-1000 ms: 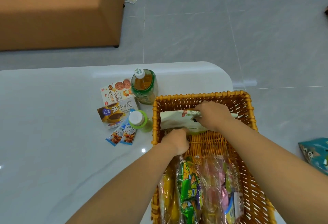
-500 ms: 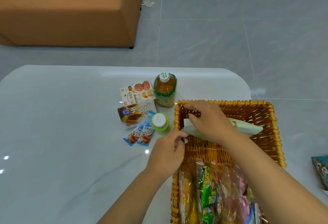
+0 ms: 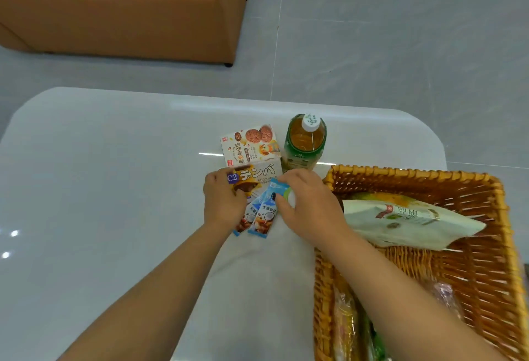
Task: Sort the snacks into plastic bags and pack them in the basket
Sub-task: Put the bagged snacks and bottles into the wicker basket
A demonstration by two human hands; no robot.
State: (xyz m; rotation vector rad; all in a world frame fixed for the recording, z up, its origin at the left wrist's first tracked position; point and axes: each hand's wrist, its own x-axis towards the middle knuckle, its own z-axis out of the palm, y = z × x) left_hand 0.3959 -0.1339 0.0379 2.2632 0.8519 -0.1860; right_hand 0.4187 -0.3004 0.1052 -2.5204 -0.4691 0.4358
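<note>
A wicker basket (image 3: 415, 174) stands on the white table (image 3: 100, 189) at the right. In it lie a pale green snack packet (image 3: 400, 223) and clear plastic bags of snacks (image 3: 346, 326) at the near end. Left of the basket, my left hand (image 3: 223, 200) grips the left end of a brown C2 snack box (image 3: 257, 173). My right hand (image 3: 312, 209) curls round a small green bottle with a white lid (image 3: 290, 198). Two blue sachets (image 3: 262, 216) lie between my hands. A cookie box (image 3: 249, 143) and a tea bottle (image 3: 305, 143) stand just behind.
A brown upholstered block (image 3: 123, 8) sits on the grey tiled floor (image 3: 386, 45) beyond the table. The table's far edge curves off at the right, just behind the basket. A yellow-orange item (image 3: 378, 197) shows behind the green packet in the basket.
My right hand let go of the green packet, which now lies in the basket, and moved left to the small bottle. My left hand left the basket and reached the C2 box.
</note>
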